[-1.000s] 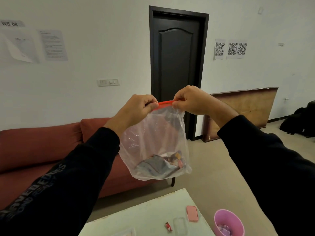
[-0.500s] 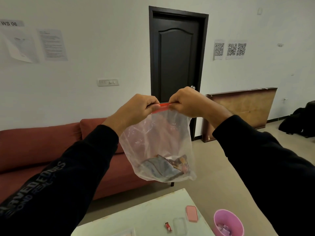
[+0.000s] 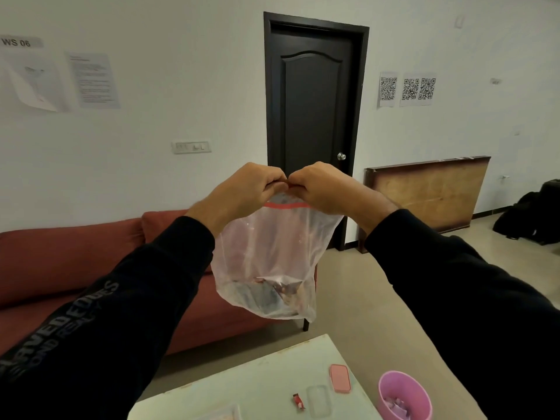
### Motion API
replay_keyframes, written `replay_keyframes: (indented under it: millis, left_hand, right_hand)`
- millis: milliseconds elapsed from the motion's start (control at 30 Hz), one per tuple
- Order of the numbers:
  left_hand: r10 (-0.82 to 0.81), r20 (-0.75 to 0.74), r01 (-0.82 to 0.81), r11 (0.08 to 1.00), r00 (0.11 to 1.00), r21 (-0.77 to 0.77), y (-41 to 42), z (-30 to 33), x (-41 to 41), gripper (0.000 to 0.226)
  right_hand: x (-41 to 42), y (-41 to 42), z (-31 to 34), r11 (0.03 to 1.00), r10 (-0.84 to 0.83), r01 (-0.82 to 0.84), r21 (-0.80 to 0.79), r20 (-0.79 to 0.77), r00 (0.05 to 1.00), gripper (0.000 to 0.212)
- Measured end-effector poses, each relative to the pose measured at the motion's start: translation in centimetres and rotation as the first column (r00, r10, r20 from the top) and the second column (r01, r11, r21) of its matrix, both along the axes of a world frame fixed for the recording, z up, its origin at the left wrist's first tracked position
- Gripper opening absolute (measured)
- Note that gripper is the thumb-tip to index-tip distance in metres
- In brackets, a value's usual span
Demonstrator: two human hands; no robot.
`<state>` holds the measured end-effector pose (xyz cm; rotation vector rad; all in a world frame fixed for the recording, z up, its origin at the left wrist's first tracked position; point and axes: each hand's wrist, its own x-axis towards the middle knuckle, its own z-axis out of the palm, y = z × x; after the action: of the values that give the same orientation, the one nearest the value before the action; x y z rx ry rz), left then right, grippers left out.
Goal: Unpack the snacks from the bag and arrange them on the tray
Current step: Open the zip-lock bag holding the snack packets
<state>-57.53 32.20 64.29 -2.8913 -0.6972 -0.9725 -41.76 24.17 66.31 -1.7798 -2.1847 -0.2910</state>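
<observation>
Both hands, left hand [image 3: 245, 189] and right hand [image 3: 321, 189], were pinching the bag [image 3: 269, 256] at its red zip strip, so the floppy, light plastic hung straight below the grip, well above the table [image 3: 257, 386], snacks [image 3: 272, 295] slumped at the bottom, probably slippery.

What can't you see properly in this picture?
- Snacks in the clear plastic bag with the red zip strip: head view, blurred by crinkled film; kind unreadable.
- Bag's opening: hidden by the left hand and right hand pinching it.
- Tray: none clearly in view; the white table is cut off by the bottom edge.
- Pink tub contents: too small.
</observation>
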Motion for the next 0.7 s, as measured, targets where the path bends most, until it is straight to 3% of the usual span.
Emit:
replay_keyframes:
  millis: [533,700]
  left_hand:
    - [0.097,-0.031,-0.097,0.995,0.995,0.013,-0.7,-0.9,-2.3,0.027]
    - [0.123,-0.019,-0.123,0.992,0.992,0.012,-0.5,-0.4,-1.3,0.029]
  right_hand:
    - [0.6,-0.4,-0.3,0.998,-0.020,0.017,-0.061,-0.059,0.998,0.021]
    - [-1.3,0.5,-2.2,0.996,-0.080,0.080,-0.033,-0.009,0.997,0.050]
